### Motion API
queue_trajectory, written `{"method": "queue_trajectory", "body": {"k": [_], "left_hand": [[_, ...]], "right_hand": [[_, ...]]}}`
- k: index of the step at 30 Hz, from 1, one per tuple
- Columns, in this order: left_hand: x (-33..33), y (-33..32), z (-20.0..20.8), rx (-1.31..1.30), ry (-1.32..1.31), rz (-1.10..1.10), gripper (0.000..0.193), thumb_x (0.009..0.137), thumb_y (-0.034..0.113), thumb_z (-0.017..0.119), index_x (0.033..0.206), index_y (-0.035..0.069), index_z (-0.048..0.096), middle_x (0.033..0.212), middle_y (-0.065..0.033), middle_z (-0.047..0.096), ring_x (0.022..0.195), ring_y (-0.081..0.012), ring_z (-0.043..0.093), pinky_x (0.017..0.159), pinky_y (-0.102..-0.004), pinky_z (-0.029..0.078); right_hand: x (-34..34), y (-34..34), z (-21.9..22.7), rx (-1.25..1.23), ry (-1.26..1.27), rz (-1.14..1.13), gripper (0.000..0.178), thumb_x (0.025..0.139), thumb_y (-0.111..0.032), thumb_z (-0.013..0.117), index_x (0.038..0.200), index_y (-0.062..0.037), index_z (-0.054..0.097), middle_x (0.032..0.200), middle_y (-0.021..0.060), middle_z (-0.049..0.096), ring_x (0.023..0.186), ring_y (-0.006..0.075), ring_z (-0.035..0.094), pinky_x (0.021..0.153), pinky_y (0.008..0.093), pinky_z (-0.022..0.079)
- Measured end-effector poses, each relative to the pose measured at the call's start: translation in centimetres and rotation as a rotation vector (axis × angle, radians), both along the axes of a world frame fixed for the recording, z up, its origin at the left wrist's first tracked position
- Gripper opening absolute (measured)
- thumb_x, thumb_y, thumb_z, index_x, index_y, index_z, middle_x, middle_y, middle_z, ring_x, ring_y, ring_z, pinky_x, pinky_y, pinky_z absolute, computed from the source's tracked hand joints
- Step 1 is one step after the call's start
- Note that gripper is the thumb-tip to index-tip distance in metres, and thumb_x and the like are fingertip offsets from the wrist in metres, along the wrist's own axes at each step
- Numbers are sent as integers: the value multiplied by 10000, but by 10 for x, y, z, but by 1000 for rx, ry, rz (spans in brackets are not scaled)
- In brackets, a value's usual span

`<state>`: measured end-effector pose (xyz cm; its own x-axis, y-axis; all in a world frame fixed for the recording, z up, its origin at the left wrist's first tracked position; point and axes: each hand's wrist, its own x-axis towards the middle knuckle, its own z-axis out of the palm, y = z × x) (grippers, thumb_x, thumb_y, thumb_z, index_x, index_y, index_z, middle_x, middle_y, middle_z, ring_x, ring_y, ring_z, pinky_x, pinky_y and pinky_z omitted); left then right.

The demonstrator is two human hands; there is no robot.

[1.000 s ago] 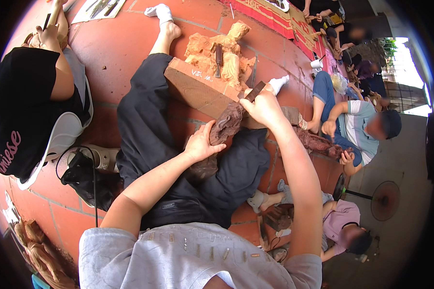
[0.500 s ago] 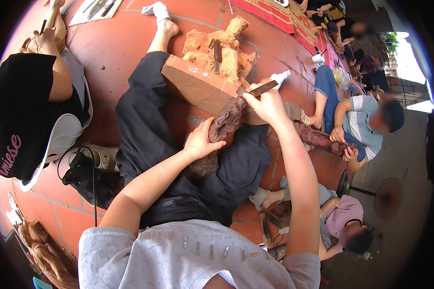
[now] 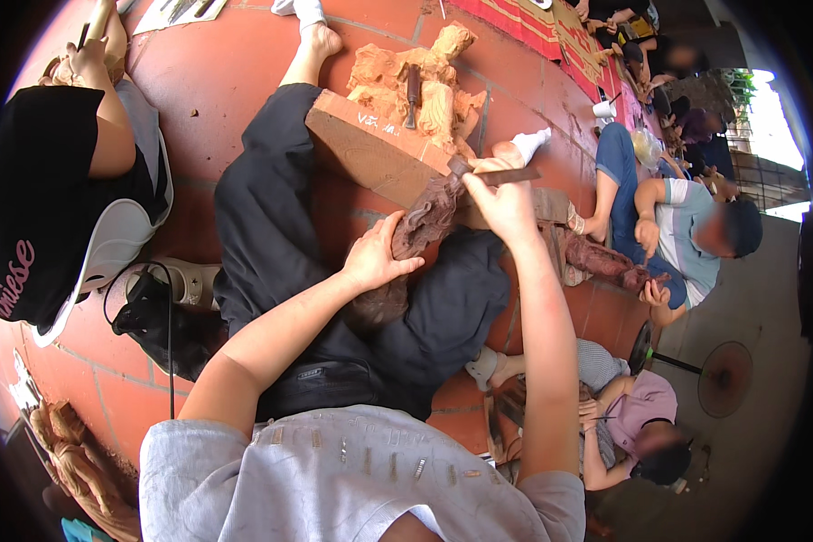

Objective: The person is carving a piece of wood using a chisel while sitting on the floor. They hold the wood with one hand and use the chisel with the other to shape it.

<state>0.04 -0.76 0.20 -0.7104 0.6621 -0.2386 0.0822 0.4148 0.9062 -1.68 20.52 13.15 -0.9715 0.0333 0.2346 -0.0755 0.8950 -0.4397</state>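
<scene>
A dark brown carved wooden figure (image 3: 429, 214) stands tilted between my legs, its lower end near my lap. My left hand (image 3: 376, 256) is wrapped round its near side, the thumb across it. My right hand (image 3: 504, 203) grips a dark brown, flat bar-shaped tool (image 3: 513, 175) at the far end of the carving; its exact kind is unclear. Just beyond, a lighter orange wooden carving (image 3: 438, 95) sits on a thick wooden block (image 3: 370, 140). A chisel (image 3: 413, 95) with a dark handle rests on that carving.
To my left sits a person in a dark top (image 3: 41, 190) with a white cap. At right, another person handles a reddish-brown carving (image 3: 602, 260). A fan (image 3: 726, 378) stands behind. Another wooden carving (image 3: 79, 470) lies lower left on the red tile floor (image 3: 199, 63).
My right hand and the bar-shaped tool have shifted slightly, and the tool has turned so its right end points lower. My left hand keeps its hold on the figure.
</scene>
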Motion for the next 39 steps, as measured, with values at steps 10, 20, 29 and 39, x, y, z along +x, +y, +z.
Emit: {"method": "queue_trajectory", "body": {"k": [10, 20, 29, 39], "left_hand": [[2, -1, -10, 53, 37, 25, 911, 719, 493, 757, 1426, 103, 334, 1322, -215, 496, 1205, -381, 514, 1000, -445, 429], [0, 1, -13, 72, 32, 21, 908, 709, 487, 768, 1415, 100, 349, 1332, -207, 497, 1205, -380, 516, 1007, -438, 429], [2, 0, -12, 43, 54, 50, 924, 707, 506, 762, 1424, 112, 333, 1339, -200, 491, 1212, -375, 514, 1006, -450, 430], [1, -2, -7, 32, 39, 50, 909, 709, 499, 757, 1418, 109, 343, 1335, -206, 494, 1209, -377, 516, 1011, -449, 426]], "right_hand": [[58, -37, -8, -833, -10, -207, 181, 976, -139, 560, 956, 18, 649, 896, 25, 660, 834, 80, 599, 765, 237, 482], [40, -68, -15, -172, 88, -66, 130, 855, -145, 692, 864, -16, 677, 857, 90, 682, 837, 207, 633, 767, 336, 497], [31, -78, -5, -319, -39, -178, 124, 844, -140, 686, 808, -25, 658, 749, 119, 646, 712, 293, 634, 686, 380, 496], [32, -77, -6, -484, -111, -282, 152, 864, -169, 676, 811, -28, 655, 749, 118, 645, 706, 276, 636, 681, 362, 495]]}}
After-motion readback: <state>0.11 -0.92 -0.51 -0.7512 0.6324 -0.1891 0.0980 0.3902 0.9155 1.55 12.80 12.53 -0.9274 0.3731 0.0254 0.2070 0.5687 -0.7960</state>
